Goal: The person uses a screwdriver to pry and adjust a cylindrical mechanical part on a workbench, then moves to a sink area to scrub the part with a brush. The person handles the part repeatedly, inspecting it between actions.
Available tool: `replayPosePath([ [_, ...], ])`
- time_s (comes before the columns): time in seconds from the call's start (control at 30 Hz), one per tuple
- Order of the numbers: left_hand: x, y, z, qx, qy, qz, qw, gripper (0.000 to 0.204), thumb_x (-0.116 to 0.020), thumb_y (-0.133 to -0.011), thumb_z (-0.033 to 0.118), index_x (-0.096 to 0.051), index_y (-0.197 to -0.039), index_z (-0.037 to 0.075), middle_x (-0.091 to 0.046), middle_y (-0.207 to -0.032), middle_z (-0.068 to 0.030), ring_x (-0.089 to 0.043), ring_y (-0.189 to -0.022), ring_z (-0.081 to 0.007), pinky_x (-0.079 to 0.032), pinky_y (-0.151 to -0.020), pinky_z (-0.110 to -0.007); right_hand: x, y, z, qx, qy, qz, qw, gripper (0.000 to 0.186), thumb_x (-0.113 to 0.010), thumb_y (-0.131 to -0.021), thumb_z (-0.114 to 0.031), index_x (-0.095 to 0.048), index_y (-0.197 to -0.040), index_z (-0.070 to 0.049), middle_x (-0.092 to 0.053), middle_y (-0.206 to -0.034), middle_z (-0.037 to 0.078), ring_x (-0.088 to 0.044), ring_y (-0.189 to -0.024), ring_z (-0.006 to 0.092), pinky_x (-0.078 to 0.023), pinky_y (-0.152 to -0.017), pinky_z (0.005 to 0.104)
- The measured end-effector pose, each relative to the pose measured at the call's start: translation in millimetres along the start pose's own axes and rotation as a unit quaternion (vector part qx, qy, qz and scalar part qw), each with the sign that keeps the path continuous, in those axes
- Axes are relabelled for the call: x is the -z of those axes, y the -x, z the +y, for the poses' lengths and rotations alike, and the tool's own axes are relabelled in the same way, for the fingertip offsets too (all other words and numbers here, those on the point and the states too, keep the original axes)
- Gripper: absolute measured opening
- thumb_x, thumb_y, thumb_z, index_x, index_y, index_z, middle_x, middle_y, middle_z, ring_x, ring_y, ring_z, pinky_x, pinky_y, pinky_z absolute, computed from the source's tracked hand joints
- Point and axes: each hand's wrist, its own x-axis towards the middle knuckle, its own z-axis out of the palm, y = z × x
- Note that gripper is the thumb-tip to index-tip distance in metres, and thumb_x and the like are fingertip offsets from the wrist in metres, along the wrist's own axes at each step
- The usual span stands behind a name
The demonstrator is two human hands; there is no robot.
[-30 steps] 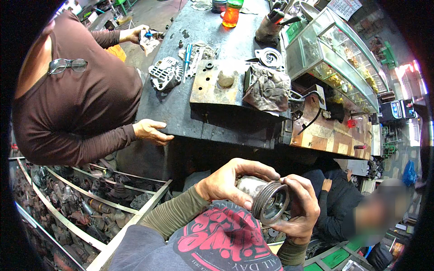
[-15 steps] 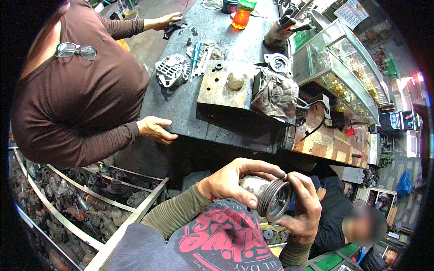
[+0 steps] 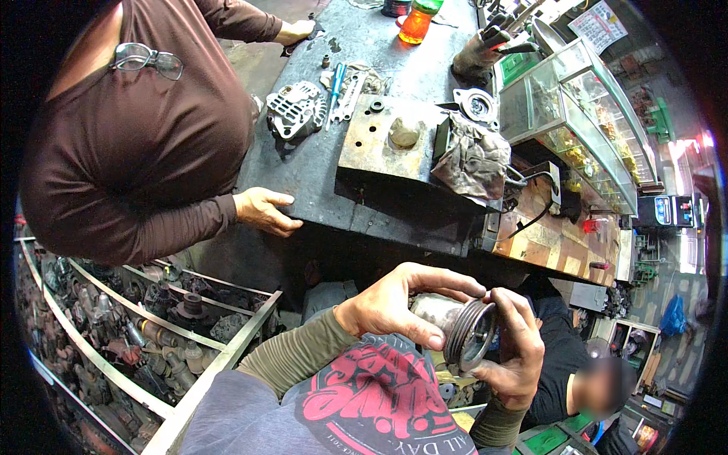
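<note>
In front of my chest I hold a grooved metal pulley (image 3: 459, 337) on a pale, stained metal cylinder (image 3: 434, 311). My left hand (image 3: 394, 302) wraps round the cylinder, thumb below and fingers over the top. My right hand (image 3: 516, 349) grips the pulley's rim from the other side, its fingertips at the top and thumb at the bottom edge. The pulley's open face is turned to the right, showing a dark hollow with a hub inside. Both hands hold the part above my shirt, apart from the workbench (image 3: 303, 186).
A steel block (image 3: 379, 144), slotted alternator housing (image 3: 296, 110), blue-handled screwdriver (image 3: 337, 83), rag (image 3: 474, 163) and orange bottle (image 3: 415, 24) are on the bench. A co-worker (image 3: 159, 144) stands at left, one hand at its edge. Another person (image 3: 561, 364) is at lower right. Used parts (image 3: 167, 326) fill a rack.
The pulley and both my hands have shifted slightly right in the picture, with the same two-handed hold. The co-worker's far hand is a little higher in view.
</note>
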Motion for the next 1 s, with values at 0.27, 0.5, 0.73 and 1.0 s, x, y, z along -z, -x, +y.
replayPosePath([
  [0.27, -2.1, -1.4, 4.7, 0.024, 0.035, 0.009, 0.999, 0.095, -0.102, -0.057, 0.019, -0.061, -0.141, -0.003, -0.071, -0.128, -0.0162, -0.069, -0.117, -0.0215, -0.053, -0.106, -0.038, 9.6, 5.8, -27.3, -0.058, -0.027, 0.138, 0.988, 0.025, -0.083, -0.079, -0.011, -0.076, -0.101, -0.001, -0.066, -0.116, 0.02, -0.066, -0.093, 0.0225, -0.055, -0.083, 0.0334],
  [0.5, -1.3, -1.7, -1.2, -0.026, 0.006, -0.012, 1.0, 0.087, -0.099, -0.067, 0.014, -0.06, -0.144, 0.001, -0.07, -0.129, -0.0139, -0.065, -0.117, -0.0171, -0.051, -0.106, -0.034, 4.6, -14.5, -58.0, -0.058, 0.151, 0.087, 0.983, 0.024, -0.079, -0.075, 0.004, -0.076, -0.098, -0.001, -0.067, -0.097, 0.011, -0.065, -0.083, 0.0206, -0.052, -0.072, 0.031],
  [0.73, -2.2, -0.2, -4.1, -0.026, 0.021, -0.005, 0.999, 0.087, -0.099, -0.067, 0.015, -0.06, -0.144, 0.001, -0.071, -0.128, -0.0136, -0.066, -0.115, -0.0168, -0.052, -0.104, -0.034, 1.8, -14.0, -61.1, -0.062, 0.159, 0.083, 0.982, 0.022, -0.08, -0.076, 0.002, -0.075, -0.096, -0.001, -0.066, -0.094, 0.013, -0.066, -0.082, 0.0242, -0.052, -0.072, 0.0333],
  [1.0, -2.2, 1.4, -4.5, -0.012, 0.046, -0.009, 0.999, 0.088, -0.099, -0.067, 0.014, -0.06, -0.144, 0.002, -0.07, -0.128, -0.0125, -0.065, -0.115, -0.0161, -0.052, -0.105, -0.033, 0.2, -15.9, -62.5, -0.017, 0.226, 0.056, 0.972, 0.024, -0.083, -0.076, -0.001, -0.071, -0.097, -0.002, -0.064, -0.097, 0.015, -0.067, -0.083, 0.0293, -0.053, -0.072, 0.0362],
])
